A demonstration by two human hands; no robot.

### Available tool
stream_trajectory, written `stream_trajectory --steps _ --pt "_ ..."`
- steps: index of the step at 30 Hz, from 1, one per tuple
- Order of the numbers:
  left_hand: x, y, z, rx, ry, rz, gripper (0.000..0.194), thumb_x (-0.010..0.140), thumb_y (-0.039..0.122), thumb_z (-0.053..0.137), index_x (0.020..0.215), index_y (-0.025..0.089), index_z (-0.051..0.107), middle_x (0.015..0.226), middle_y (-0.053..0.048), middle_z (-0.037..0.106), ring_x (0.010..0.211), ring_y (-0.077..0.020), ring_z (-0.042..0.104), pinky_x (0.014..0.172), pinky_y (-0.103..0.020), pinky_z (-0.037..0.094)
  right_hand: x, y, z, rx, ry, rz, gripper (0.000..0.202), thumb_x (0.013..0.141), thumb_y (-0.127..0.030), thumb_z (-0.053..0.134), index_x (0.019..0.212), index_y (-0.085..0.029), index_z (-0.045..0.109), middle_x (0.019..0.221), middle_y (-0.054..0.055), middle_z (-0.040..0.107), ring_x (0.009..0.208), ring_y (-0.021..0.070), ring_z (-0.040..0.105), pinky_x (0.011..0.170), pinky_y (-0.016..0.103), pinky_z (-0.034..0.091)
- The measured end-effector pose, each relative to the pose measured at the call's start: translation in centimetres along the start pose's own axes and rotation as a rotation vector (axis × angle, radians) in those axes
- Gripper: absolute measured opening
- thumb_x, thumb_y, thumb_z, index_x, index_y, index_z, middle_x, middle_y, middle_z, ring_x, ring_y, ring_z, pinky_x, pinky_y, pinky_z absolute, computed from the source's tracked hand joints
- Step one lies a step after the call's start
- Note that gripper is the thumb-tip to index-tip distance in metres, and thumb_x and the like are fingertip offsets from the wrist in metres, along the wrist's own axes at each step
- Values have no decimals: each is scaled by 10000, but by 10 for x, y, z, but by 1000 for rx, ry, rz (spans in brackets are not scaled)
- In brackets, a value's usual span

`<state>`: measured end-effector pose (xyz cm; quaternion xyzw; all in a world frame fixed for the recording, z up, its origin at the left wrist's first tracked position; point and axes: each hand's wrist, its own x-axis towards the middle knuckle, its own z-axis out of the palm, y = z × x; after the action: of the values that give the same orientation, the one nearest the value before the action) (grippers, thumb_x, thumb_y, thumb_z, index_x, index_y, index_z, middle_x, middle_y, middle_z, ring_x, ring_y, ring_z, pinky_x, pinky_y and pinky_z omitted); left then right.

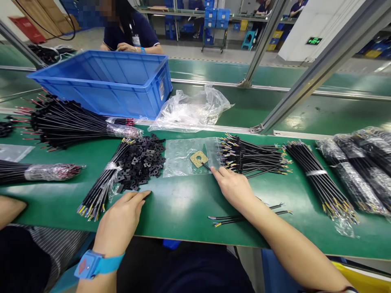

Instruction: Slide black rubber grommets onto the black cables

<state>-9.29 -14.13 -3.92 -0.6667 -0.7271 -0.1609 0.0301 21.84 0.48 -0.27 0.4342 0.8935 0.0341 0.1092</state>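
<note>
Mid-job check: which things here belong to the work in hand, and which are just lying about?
Likely part of the work:
right hand, holding a thin dark rod
yellow pad, at the rod's tip
clear flat bag, under the pad
black pieces, near the left hand

Probably just lying about:
blue crate
crumpled plastic
teal stool

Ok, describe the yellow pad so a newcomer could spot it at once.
On the green table, find the flat clear bag between the heap of small black parts and the pile of black cables. The yellow pad lies there, by the tip of the thin dark rod in the right hand. Unlike its black neighbours, it is squarish, yellow and holed.
</note>
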Motion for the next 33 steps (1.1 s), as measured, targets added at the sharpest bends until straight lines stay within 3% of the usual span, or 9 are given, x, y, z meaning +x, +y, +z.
stream_trajectory --steps 5,8,11,13,16,18,21,28,33 --pt "-5 18 -3 -315 139 -115 320 998 461 575 1099 271 811 1046 -63 791 812 -229 753 790 -334 587 0 0 0 13 -20 -3 595 1014 -52 420 1593 -171 487 1049 118 732 878 198 748 617 270 482" --pt "-12 35 -1 -666 181 -357 326 910 484 736 1141 260 789 1057 -58 793 874 -221 770 853 -331 611 2 0 2 21 -20 1 623 1013 -50 416 1615 -203 464 1014 100 727 813 183 742 577 259 455" --pt "-16 52 6 -1080 191 -596 411 788 480 874 1097 226 778 928 -41 801 878 -227 792 809 -306 634 3 2 6 20 -13 15 620 1017 -58 423 1614 -216 472 1037 101 726 777 165 734 557 240 436" --pt "-16 63 10 -1325 185 -706 425 708 472 939 1001 210 777 866 -26 793 822 -210 793 758 -278 637 0 5 10 48 61 24 588 1035 -83 431 1599 -233 501 1018 89 726 751 145 720 557 220 436" --pt "-11 80 13 -1569 172 -816 447 634 462 987 926 202 768 838 -17 783 788 -196 791 700 -252 632 -9 6 13 242 370 -48 466 1091 -173 437 1519 -244 607 876 40 701 685 118 680 596 190 476" --pt "-7 91 11 -1658 177 -840 461 617 467 994 918 207 762 835 -16 780 784 -195 788 674 -250 629 -18 4 12 443 581 -190 424 1100 -196 463 1480 -247 643 848 21 696 693 113 674 661 186 526" --pt "-3 103 5 -1723 179 -824 472 609 482 993 913 211 755 828 -18 770 766 -193 778 634 -249 614 -31 -3 7 621 733 -377 462 1066 -135 530 1501 -267 613 915 25 726 749 114 691 712 198 563" --pt "-4 118 -7 -1782 185 -814 449 611 468 1002 890 212 761 802 -8 753 722 -159 755 619 -222 593 -51 -8 2 565 791 -482 610 1012 -40 546 1566 -295 540 898 26 725 693 124 652 615 222 518" --pt "-8 119 -8 -1761 179 -825 459 597 476 1008 891 208 778 789 -17 752 711 -175 759 615 -239 604 -56 -8 -4 498 828 -560 624 1039 -53 481 1631 -246 446 879 41 720 799 159 687 685 249 546"
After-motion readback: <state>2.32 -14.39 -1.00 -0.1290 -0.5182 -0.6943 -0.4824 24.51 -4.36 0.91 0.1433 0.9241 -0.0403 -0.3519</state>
